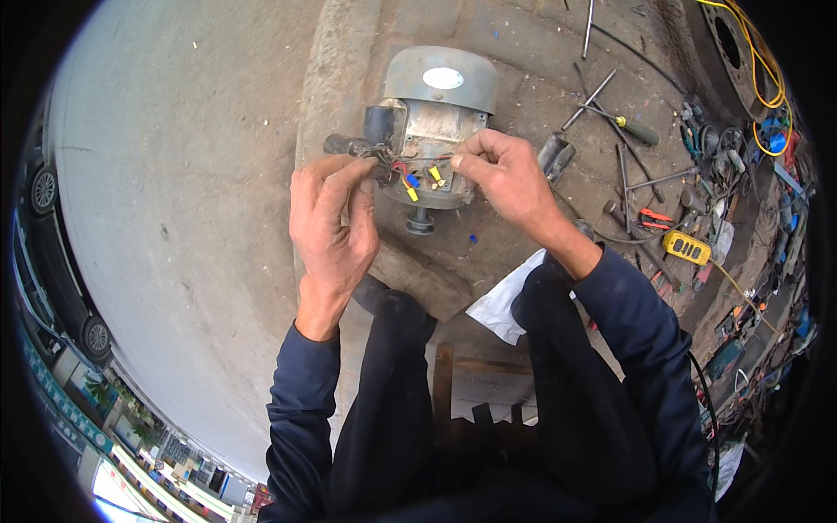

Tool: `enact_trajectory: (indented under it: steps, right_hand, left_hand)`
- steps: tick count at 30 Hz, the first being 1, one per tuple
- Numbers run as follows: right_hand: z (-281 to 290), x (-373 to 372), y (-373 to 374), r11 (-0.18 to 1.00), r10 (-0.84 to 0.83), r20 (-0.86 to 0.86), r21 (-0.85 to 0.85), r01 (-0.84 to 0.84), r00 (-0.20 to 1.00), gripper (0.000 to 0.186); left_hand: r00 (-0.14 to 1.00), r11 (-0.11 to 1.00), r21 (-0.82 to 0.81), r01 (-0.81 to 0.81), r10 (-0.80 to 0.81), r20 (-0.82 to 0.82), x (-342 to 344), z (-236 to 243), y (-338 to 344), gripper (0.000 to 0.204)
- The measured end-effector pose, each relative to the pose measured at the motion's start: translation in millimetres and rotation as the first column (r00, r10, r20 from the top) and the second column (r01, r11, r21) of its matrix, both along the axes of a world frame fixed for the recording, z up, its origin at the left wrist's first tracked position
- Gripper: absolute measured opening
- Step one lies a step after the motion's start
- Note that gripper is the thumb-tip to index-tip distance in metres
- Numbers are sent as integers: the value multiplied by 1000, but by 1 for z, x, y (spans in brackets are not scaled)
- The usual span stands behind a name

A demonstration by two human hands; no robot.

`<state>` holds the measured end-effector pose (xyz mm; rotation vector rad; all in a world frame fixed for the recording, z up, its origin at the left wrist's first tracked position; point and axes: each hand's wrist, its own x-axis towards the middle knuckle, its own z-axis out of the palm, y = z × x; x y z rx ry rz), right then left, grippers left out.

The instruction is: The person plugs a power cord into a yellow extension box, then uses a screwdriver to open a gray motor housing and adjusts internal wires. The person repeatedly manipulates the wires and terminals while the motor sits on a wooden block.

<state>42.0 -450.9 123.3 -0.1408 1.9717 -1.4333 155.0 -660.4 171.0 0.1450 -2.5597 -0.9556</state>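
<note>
A grey electric motor (441, 84) sits on the dirty pavement, with a black cylinder (381, 122) and a dark tube (340, 146) at its left side. Thin wires (423, 159) come from it, ending partly in yellow connectors (411, 192) and blue connectors (412, 179). My left hand (335, 213) has its thumb and forefinger pinched on the wires beside the black cylinder. My right hand (504, 179) pinches a wire at the motor's right, fingers curled. Below my hands, the shaft's pulley (419, 223) points toward me.
At the right lie T-handled wrenches (589, 100), a green screwdriver (640, 129), red pliers (654, 218), a yellow remote (686, 247) and jumbled parts. A white cloth (506, 305) lies by my knee. A yellow cable (780, 96) hangs at upper right. A parked car (65, 279) stands far left.
</note>
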Motion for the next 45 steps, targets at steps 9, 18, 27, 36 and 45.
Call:
enact_trajectory:
  steps: [9, 18, 27, 36, 45]
  right_hand:
    - [-3, -1, -1, 1000, 13, 37, -10, -13, 999, 20]
    - [-3, -1, 1, 998, 59, -25, 32, -58, 998, 23]
    - [1, 7, 11, 1000, 26, -32, -11, -26, 999, 26]
    - [-1, 25, 34, 1000, 27, -3, 6, -27, 1000, 24]
    - [7, 46, 1, 999, -51, -185, -17, 49, 981, 27]
  left_hand:
    - [996, 995, 47, -92, 92, 1, 20, -14, 8, 29]
    - [998, 989, -140, 53, -47, 44, -13, -6, -10, 26]
    - [997, 992, -94, 80, -78, 27, -20, -19, -14, 27]
    - [994, 991, -103, 81, -72, 88, -18, -18, -11, 26]
    - [989, 984, -140, 115, -100, 111, -23, -20, -7, 25]
